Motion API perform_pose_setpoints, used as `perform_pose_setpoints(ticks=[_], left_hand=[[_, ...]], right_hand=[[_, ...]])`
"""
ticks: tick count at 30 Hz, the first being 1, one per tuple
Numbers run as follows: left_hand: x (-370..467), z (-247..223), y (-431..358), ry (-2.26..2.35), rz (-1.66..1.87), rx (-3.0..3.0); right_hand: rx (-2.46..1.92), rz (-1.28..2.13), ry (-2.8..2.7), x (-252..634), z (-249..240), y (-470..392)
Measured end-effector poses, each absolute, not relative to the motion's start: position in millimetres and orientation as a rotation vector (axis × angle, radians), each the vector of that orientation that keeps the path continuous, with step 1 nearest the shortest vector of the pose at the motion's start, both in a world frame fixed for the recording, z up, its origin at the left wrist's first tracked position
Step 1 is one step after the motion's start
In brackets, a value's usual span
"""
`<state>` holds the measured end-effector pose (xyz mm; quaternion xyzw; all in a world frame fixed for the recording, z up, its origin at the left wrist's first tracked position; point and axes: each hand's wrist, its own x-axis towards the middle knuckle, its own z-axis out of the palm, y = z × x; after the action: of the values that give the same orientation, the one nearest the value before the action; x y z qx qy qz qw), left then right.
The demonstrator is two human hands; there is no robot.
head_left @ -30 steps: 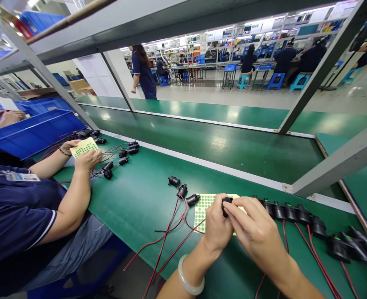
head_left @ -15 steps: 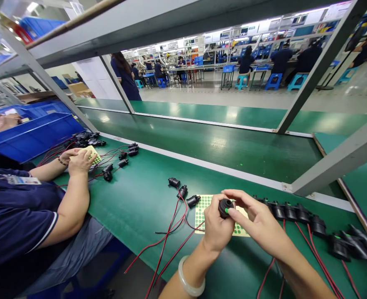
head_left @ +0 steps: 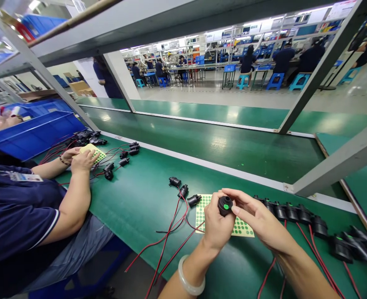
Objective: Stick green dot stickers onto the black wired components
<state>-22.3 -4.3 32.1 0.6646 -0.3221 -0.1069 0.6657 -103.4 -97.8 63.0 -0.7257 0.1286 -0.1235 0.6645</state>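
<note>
My left hand (head_left: pixel 218 226) is wrapped around a small black pump (head_left: pixel 225 203) with a short nozzle, its end face turned up towards me. On that face sits a round green sticker (head_left: pixel 226 206). My right hand (head_left: pixel 258 216) is beside the pump, fingers stretched behind it and thumb apart from the fingers, near the pump's right edge. Under both hands lies a pale yellow sheet of green dot stickers (head_left: pixel 242 228), partly covered. Left of the sheet are three black pumps (head_left: pixel 194 200) with red and black wires (head_left: pixel 171 230).
A row of black pumps (head_left: pixel 292 211) lies at the right, wires trailing towards me. On the left a co-worker's hands (head_left: pixel 83 158) hold another sticker sheet near more pumps (head_left: pixel 108 170) and a blue bin (head_left: pixel 40 135). Grey frame posts (head_left: pixel 336 155) rise from the green bench (head_left: pixel 133 199).
My right thumb has moved off the green sticker to the pump's edge, so the sticker now shows fully. The co-worker's sheet has shifted slightly.
</note>
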Motion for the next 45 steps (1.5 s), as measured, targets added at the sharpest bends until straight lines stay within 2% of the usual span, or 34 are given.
perform_pose_setpoints(ticks=[11,17,23,30,38,45], left_hand=[[-23,31,-5,-0.717,-0.330,1.564],[-18,31,-7,-0.671,-0.423,1.519],[-7,33,-9,-0.591,-0.764,1.230],[-4,31,-12,-0.379,-1.165,0.699],[-8,28,-8,-0.511,-1.076,0.721],[-10,24,-8,-0.585,-0.965,0.841]], right_hand=[[-2.040,-0.491,0.327,-97,57,-87],[-2.173,-0.438,0.295,-100,50,-97],[-2.194,-0.357,0.355,-100,49,-111],[-2.285,-0.532,0.448,-107,52,-129],[-2.698,-0.832,0.116,-106,62,-117],[-2.733,-0.888,0.129,-105,63,-117]])
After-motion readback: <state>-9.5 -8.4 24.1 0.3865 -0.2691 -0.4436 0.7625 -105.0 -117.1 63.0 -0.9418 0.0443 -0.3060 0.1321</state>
